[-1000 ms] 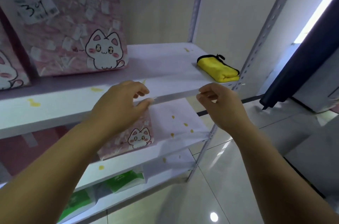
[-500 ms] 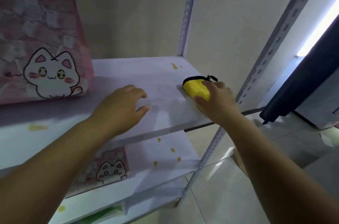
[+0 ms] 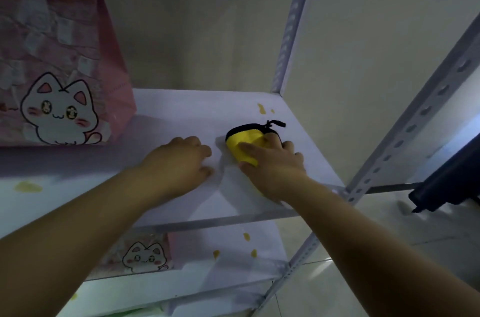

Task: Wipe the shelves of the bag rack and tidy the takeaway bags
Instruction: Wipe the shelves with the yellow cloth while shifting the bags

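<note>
while flat on shelf (image 3: pixel 181 114), yellow cloth (image 3: pixel 240 147) black-trimmed end rearward, right grip (image 3: pixel 272 163) round it, left grip (image 3: pixel 179 160) loose

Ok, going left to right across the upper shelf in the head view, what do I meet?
Pink cat bag → left hand → yellow cloth, gripped by the right hand → front rack post.
</note>
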Action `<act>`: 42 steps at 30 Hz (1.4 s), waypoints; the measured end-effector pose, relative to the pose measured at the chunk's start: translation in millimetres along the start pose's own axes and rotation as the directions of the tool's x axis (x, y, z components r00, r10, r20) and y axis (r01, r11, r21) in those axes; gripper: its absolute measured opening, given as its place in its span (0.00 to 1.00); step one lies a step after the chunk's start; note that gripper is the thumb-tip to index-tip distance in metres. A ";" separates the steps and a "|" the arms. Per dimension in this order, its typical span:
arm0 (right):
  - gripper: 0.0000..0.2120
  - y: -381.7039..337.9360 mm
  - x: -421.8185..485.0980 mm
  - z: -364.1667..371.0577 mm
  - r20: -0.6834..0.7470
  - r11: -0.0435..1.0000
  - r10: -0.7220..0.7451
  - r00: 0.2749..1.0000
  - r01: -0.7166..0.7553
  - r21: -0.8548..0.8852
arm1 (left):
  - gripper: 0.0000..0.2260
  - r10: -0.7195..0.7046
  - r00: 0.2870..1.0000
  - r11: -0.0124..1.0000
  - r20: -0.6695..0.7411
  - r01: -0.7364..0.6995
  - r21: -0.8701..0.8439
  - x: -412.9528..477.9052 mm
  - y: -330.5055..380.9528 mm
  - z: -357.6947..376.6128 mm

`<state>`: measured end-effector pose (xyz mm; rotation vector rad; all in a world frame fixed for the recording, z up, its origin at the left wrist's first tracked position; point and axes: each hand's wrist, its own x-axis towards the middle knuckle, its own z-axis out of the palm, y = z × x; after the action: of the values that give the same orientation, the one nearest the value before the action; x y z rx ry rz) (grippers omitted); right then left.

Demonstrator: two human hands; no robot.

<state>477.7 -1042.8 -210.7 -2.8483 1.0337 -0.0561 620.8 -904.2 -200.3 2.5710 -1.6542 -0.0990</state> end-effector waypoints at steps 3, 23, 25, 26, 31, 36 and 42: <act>0.18 9.9 16.2 0.5 -0.044 1.000 -0.008 0.999 0.008 0.000 | 0.22 -0.026 0.999 1.000 0.035 0.026 -0.015 22.8 -7.1 -4.5; 0.20 19.4 162.3 3.1 0.016 0.998 0.059 0.998 -0.059 -0.004 | 0.23 0.143 0.989 0.989 0.027 -0.144 0.032 92.7 -45.8 -2.7; 0.19 34.7 161.4 2.9 0.000 1.000 -0.020 1.000 0.020 -0.014 | 0.23 0.151 0.988 0.988 0.011 -0.151 0.038 91.9 -47.6 -0.3; 0.20 43.3 162.8 0.4 -0.010 1.000 0.018 1.000 -0.018 0.020 | 0.23 0.156 0.988 0.987 0.001 -0.156 0.039 91.3 -48.2 1.0; 0.24 45.9 179.5 -9.5 -0.012 0.891 0.453 0.891 -0.452 0.045 | 0.23 0.171 0.985 0.983 0.001 -0.171 0.063 90.9 -49.6 7.0; 0.20 -7.2 180.1 7.8 -0.034 0.998 0.048 0.998 -0.046 0.041 | 0.23 0.182 0.983 0.980 -0.017 -0.180 0.088 90.4 -48.5 8.3; 0.18 42.6 171.4 -1.5 -0.102 0.999 0.027 0.994 -0.024 0.023 | 0.24 0.142 0.990 0.988 0.021 -0.143 0.065 89.3 -48.1 9.8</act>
<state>582.0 -1185.3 -214.7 -2.8384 1.0810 -0.2116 700.4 -965.9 -216.0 2.4939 -1.8718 -0.0569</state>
